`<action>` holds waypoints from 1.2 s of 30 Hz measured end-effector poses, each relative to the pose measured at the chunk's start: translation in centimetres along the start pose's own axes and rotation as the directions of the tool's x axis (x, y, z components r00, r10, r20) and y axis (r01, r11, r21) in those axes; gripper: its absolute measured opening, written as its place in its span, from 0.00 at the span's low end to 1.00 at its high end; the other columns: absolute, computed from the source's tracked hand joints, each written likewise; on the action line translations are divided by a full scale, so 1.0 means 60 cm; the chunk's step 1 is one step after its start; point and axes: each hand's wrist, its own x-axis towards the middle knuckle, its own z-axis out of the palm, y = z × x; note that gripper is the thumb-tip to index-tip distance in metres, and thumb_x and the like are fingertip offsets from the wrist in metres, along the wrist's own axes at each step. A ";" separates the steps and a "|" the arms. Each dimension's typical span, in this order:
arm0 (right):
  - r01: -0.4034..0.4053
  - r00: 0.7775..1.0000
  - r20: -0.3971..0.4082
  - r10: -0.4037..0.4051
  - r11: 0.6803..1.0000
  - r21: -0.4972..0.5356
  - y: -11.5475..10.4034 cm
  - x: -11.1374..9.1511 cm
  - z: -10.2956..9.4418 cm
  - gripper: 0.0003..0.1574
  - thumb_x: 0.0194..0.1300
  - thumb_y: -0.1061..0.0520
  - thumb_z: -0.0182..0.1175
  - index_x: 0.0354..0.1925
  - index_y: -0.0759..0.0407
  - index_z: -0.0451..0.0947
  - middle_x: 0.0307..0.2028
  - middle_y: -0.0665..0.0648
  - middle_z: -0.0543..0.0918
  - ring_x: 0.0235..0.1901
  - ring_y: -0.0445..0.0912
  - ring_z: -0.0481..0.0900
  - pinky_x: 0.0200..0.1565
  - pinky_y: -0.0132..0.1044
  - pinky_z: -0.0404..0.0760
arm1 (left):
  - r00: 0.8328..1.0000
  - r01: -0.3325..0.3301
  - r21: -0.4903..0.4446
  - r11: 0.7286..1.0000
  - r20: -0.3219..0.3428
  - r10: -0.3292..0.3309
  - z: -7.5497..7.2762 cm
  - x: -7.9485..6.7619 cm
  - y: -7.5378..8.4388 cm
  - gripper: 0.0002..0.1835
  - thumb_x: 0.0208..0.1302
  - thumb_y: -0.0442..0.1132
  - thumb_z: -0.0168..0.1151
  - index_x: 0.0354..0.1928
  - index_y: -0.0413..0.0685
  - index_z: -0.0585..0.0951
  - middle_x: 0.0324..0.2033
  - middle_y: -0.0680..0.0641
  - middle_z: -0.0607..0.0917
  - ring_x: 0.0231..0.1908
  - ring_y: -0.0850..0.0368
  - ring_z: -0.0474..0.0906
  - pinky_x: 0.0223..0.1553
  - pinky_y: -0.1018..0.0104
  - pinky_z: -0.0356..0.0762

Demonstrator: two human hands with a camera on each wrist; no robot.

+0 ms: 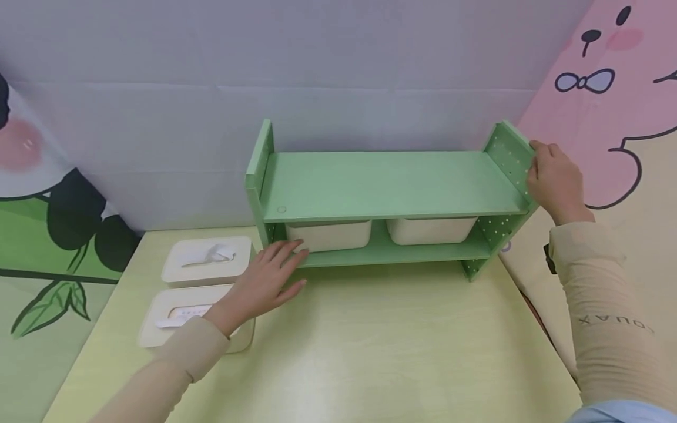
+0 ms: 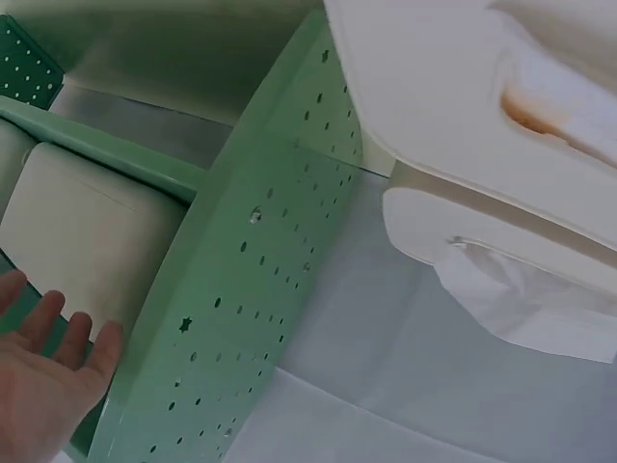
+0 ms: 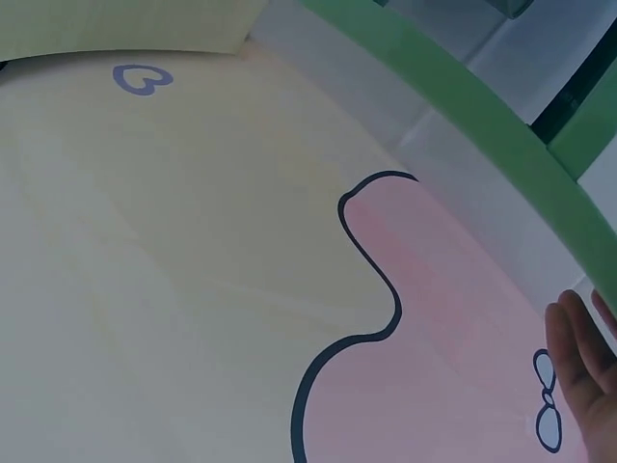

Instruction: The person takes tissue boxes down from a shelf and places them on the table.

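Note:
A green two-tier shelf (image 1: 391, 182) with perforated side panels stands against the back wall. Two white bins (image 1: 330, 236) sit on its lower tier. My right hand (image 1: 559, 179) grips the edge of the right side panel (image 1: 509, 153); in the right wrist view its fingers (image 3: 578, 347) lie along the panel's outer side, thumb hidden. My left hand (image 1: 264, 276) is spread in front of the shelf's lower left corner, fingertips by the left bin. Nothing is in its grasp. The left wrist view shows those fingers (image 2: 72, 338) in front of the bin.
Two white lidded boxes stand left of the shelf: the far box (image 1: 180, 273) has a tissue sticking out, and the near box (image 1: 153, 329) has an oval slot. Beneath everything is a pale green table (image 1: 391, 352). A cartoon-printed cloth (image 1: 582, 123) hangs at the right.

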 end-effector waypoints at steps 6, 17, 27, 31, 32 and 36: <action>0.008 1.000 0.013 -0.008 1.000 -0.007 -0.001 0.001 0.001 0.28 0.67 0.62 0.33 0.62 0.71 0.59 0.52 0.75 0.69 0.47 0.68 0.67 0.46 0.63 0.67 | 0.996 0.058 0.057 0.997 -0.074 -0.054 0.009 0.021 0.001 0.33 0.59 0.51 0.57 0.63 0.41 0.64 0.59 0.37 0.67 0.56 0.37 0.64 0.53 0.46 0.68; 0.013 1.000 0.029 -0.012 0.999 -0.051 0.002 0.005 0.000 0.28 0.66 0.62 0.32 0.62 0.70 0.59 0.52 0.75 0.68 0.47 0.69 0.66 0.43 0.64 0.67 | 0.982 0.190 0.082 0.978 -0.035 -0.188 0.018 0.066 -0.001 0.30 0.61 0.49 0.55 0.57 0.35 0.65 0.42 0.36 0.74 0.42 0.39 0.69 0.39 0.51 0.70; 0.012 0.999 0.038 -0.010 0.998 -0.060 0.009 0.004 0.000 0.29 0.66 0.62 0.32 0.64 0.69 0.57 0.54 0.74 0.67 0.49 0.69 0.65 0.46 0.64 0.67 | 0.923 0.379 -0.108 0.919 0.113 -0.367 0.033 0.122 -0.014 0.25 0.63 0.55 0.52 0.47 0.38 0.70 0.18 0.49 0.68 0.11 0.59 0.60 0.11 0.66 0.58; 0.013 1.000 0.027 -0.011 0.998 -0.054 0.009 0.002 0.000 0.29 0.66 0.62 0.32 0.63 0.69 0.58 0.53 0.74 0.67 0.49 0.69 0.65 0.46 0.64 0.66 | 0.906 0.422 -0.199 0.885 0.130 -0.403 0.036 0.132 -0.018 0.28 0.61 0.56 0.55 0.54 0.45 0.65 0.30 0.48 0.71 0.15 0.59 0.58 0.15 0.67 0.58; 0.014 1.000 0.023 -0.013 0.998 -0.054 0.009 0.002 0.000 0.29 0.66 0.62 0.31 0.63 0.69 0.59 0.53 0.74 0.68 0.49 0.69 0.66 0.46 0.64 0.66 | 0.905 0.425 -0.214 0.879 0.124 -0.407 0.036 0.134 -0.019 0.29 0.60 0.56 0.56 0.56 0.47 0.64 0.35 0.47 0.70 0.19 0.58 0.61 0.20 0.66 0.62; 0.009 1.000 0.025 -0.008 0.999 -0.050 0.007 0.001 -0.001 0.29 0.66 0.62 0.31 0.63 0.69 0.59 0.53 0.74 0.68 0.49 0.69 0.66 0.46 0.64 0.66 | 0.896 0.444 -0.290 0.848 0.132 -0.424 0.037 0.141 -0.024 0.34 0.56 0.57 0.61 0.60 0.53 0.61 0.49 0.46 0.66 0.42 0.55 0.62 0.48 0.61 0.67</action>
